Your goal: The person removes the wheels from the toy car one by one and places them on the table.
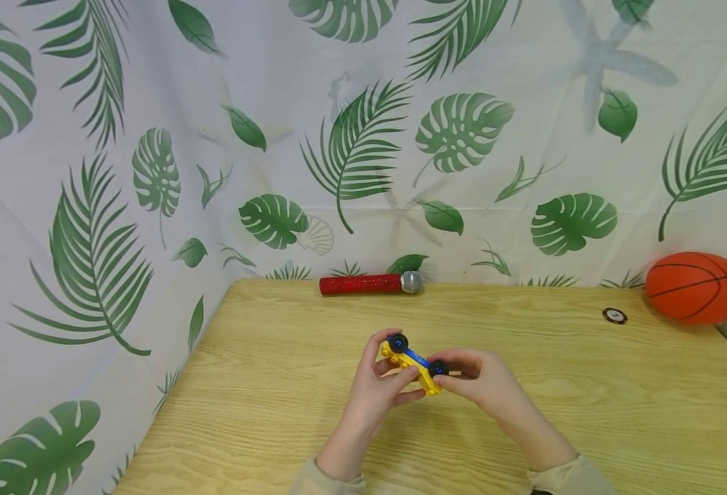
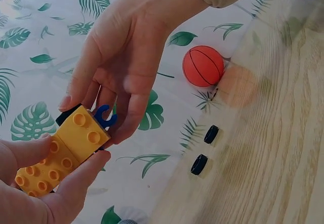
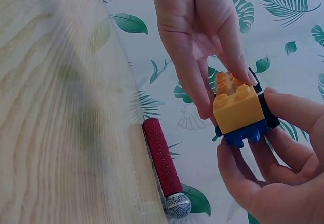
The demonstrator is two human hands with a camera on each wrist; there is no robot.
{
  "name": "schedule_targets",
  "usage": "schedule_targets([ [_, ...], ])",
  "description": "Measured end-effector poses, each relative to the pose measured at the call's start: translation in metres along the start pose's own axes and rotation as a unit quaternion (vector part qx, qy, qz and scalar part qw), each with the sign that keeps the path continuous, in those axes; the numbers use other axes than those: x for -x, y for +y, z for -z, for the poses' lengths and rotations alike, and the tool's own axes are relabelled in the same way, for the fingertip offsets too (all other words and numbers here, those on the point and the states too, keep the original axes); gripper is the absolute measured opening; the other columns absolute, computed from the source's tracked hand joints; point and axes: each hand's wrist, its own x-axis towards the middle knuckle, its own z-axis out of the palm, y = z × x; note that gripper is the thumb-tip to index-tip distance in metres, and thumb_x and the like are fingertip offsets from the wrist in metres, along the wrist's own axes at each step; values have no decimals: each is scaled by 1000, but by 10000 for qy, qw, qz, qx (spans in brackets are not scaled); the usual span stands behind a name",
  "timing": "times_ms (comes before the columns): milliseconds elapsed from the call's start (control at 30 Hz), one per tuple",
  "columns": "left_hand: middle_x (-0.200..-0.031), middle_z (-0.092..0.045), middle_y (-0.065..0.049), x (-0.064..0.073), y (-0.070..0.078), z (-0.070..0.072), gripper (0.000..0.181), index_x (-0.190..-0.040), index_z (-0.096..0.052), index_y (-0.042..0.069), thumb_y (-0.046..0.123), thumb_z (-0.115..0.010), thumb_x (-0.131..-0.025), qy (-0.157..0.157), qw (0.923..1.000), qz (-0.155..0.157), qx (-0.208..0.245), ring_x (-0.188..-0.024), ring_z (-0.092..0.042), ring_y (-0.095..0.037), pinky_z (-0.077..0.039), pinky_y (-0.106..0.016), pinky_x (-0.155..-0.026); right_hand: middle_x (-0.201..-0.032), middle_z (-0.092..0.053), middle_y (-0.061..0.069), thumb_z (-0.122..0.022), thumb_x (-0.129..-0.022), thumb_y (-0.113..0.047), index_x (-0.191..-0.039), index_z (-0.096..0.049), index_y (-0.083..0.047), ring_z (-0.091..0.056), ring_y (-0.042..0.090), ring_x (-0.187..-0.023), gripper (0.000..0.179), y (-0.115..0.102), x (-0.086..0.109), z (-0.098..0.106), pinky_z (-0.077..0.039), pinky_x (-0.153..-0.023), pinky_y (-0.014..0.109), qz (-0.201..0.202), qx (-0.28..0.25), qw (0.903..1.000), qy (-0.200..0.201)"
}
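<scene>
A toy car of yellow studded blocks on a blue base (image 1: 418, 358) is held between both hands, tilted on its side above the table. In the head view, two black wheels (image 1: 398, 343) show along its upper side. My left hand (image 1: 370, 395) grips the yellow body, thumb across it and fingers round the far side. The right hand (image 1: 493, 385) pinches the car's right end at a wheel (image 1: 438, 370), with the thumb below. A blue hook-shaped part (image 2: 105, 116) sticks out beside the yellow block in the left wrist view.
A red glittery microphone (image 1: 363, 284) lies at the table's back edge. At the back right are an orange basketball (image 1: 697, 287) and a black-and-white chip (image 1: 614, 315). Two small black discs (image 2: 199, 164) appear in the left wrist view. Leaf-printed cloth hangs behind the wooden table (image 1: 246, 412).
</scene>
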Motion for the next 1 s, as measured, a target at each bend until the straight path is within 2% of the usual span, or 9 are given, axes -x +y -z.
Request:
schedule_targets([
  [133, -115, -61, -18, 0, -1, 0, 56, -142, -43, 23, -1, -62, -95, -29, 9998, -9, -175, -94, -69, -21, -61, -43, -78, -119, -68, 19, -73, -90, -18, -122, -64, 6, -65, 18, -95, 41, -1, 0, 0, -58, -80, 25, -119, 89, 9999, 80],
  [300, -112, -64, -17, 0, -2, 3, 56, -141, -44, 22, -3, -62, -94, -198, 9989, -62, -418, -95, -68, -21, -61, -45, -78, -106, -68, 14, -75, -89, -17, -119, -64, 9, -63, 15, -85, 41, -1, 0, 4, -57, -75, 26, -162, 135, 9996, -196],
  [533, -113, -59, -18, 0, -2, 4, 56, -140, -45, 25, -4, -61, -94, -395, 9976, 162, -545, -95, -66, -22, -61, -47, -77, -100, -70, 9, -78, -87, -23, -118, -67, 5, -64, 18, -90, 44, 1, 0, 7, -56, -79, 30, -358, 503, 9970, -463],
  [700, -111, -62, -17, 1, -1, 3, 57, -140, -46, 26, -3, -62, -94, -415, 9969, 268, -612, -92, -68, -21, -62, -44, -74, -97, -70, 7, -79, -86, -24, -117, -68, 4, -63, 18, -89, 43, 0, 0, 7, -55, -80, 33, -421, 669, 9955, -516],
  [833, -108, -63, -16, 1, 0, 3, 57, -139, -47, 26, -3, -64, -93, -418, 9967, 276, -639, -89, -69, -21, -62, -43, -72, -94, -69, 7, -79, -85, -24, -115, -68, 5, -63, 19, -88, 43, 0, 0, 8, -56, -78, 30, -392, 717, 9949, -584],
  [1000, -105, -65, -14, 1, -1, 2, 57, -137, -49, 27, -2, -66, -91, -342, 9951, 232, -898, -86, -71, -20, -62, -42, -68, -91, -68, 6, -79, -85, -23, -110, -68, 6, -62, 19, -85, 40, 0, 1, 8, -55, -73, 26, -274, 837, 9943, -596],
])
